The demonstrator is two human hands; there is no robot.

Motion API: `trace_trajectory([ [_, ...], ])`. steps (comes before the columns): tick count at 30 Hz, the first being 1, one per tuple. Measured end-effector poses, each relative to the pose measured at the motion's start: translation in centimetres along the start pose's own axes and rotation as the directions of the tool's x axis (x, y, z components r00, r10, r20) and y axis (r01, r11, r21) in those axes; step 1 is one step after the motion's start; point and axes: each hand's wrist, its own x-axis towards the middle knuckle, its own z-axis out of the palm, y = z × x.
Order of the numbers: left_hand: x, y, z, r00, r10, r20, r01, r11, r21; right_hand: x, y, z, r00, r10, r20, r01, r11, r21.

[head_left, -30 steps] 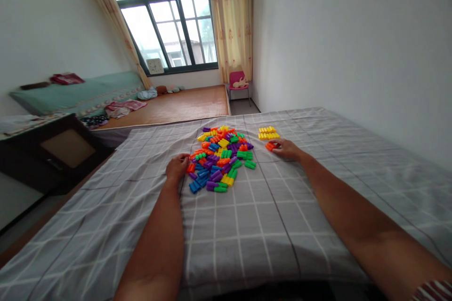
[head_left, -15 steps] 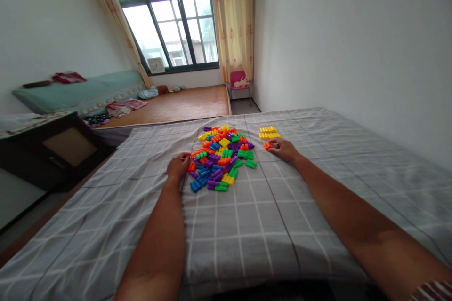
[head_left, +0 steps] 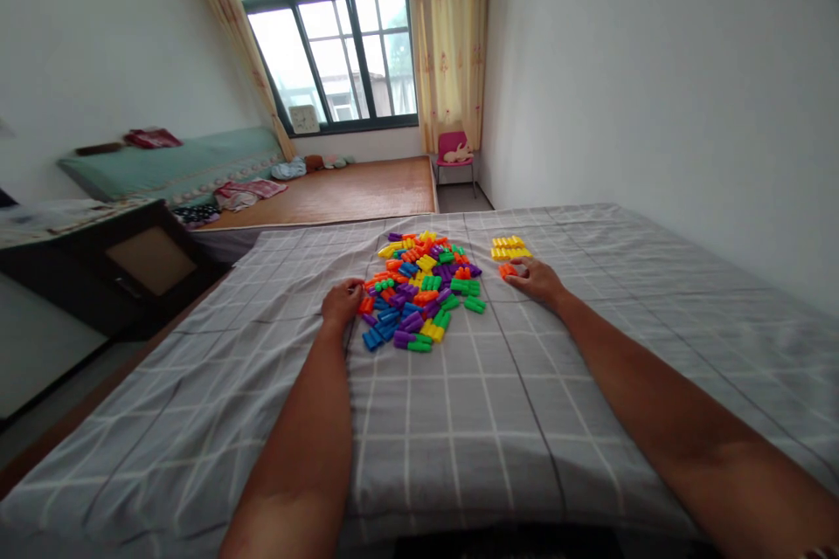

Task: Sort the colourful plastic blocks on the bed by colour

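Connectable toy blocks (head_left: 412,320) in purple, green, blue, orange and yellow lie in a loose pile on the grey checked bed sheet (head_left: 452,445). To its right, yellow blocks (head_left: 511,248) sit in two short rows, one behind the other. Just in front of these rows, my right hand (head_left: 538,281) pinches an orange block (head_left: 508,271) low over the sheet. My left hand (head_left: 342,304) is at the pile's left edge with curled fingers, close beside an orange block (head_left: 366,305). Whatever is between those fingertips is hidden.
Beyond the sheet is a low bed with a brown mat (head_left: 367,183), with clothes and soft toys on it. A dark cabinet (head_left: 144,271) stands at left. A pink chair (head_left: 454,150) is by the curtain, and a white wall (head_left: 655,87) runs along the right.
The view has shifted slightly, so everything appears a little further right. My right hand stays by the yellow rows with the orange block; my left hand remains at the pile's edge.
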Motion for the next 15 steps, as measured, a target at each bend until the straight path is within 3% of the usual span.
trace_trajectory([
  [4, -0.1, 0.0, 0.2, 1.000, -0.021, -0.007, 0.021, 1.000, -0.011, 0.0, -0.7, 0.0, 0.991, -0.033, -0.131, 0.041, 0.997, 0.059],
  [7, 0.0, -0.1, 0.4, 1.000, -0.012, -0.007, 0.012, 0.999, -0.034, -0.2, -3.0, 0.6, 0.984, -0.100, -0.149, 0.118, 0.986, 0.120],
  [11, 0.1, -0.3, 0.8, 1.000, -0.016, -0.019, 0.015, 0.998, -0.063, -0.7, -9.1, 1.9, 0.944, -0.329, -0.027, 0.329, 0.930, 0.165],
  [15, 0.1, -0.3, 1.0, 1.000, -0.023, -0.020, 0.021, 0.996, -0.088, -0.5, -15.9, 3.6, 0.831, -0.544, 0.119, 0.527, 0.837, 0.145],
])
